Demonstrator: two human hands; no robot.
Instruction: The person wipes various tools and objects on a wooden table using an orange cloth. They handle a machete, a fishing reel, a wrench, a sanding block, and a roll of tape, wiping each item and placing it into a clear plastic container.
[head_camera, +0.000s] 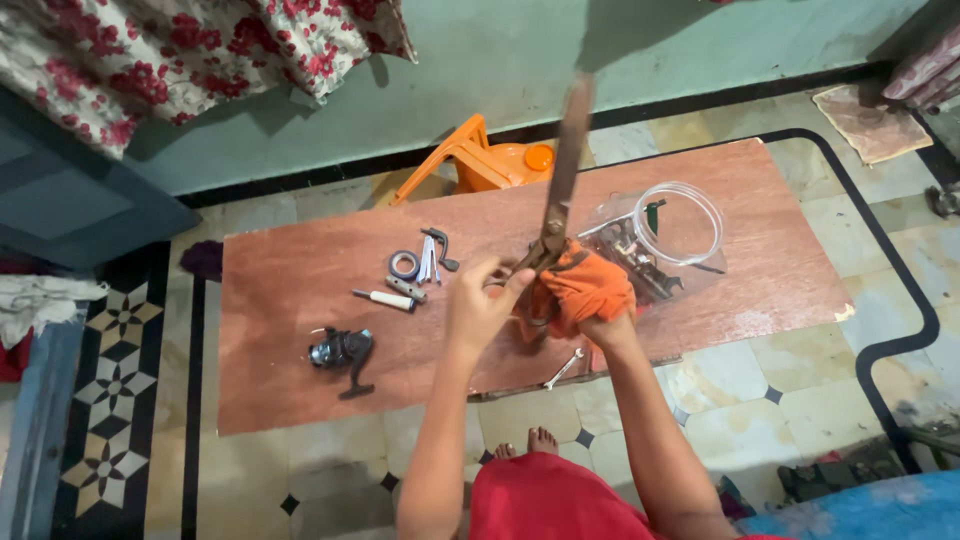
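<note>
Plywood board (300, 290) fills mid-frame, with large rusty shears (562, 170) held upright above its centre, blades pointing to the top edge. Right hand (590, 310) grips an orange cloth (580, 290) wrapped about the handles; left hand (478, 305) fingers close on the pivot (550, 235). Fishing reel (343, 352) lies lower left.

Board (300, 300): reel (343, 355) near front-left, tape roll (404, 265) behind it, jar (665, 240) toward right edge, spanner (563, 368) at front edge

Wooden board (300, 290) bears reel (342, 352), jar (665, 240), tools (415, 270).
</note>
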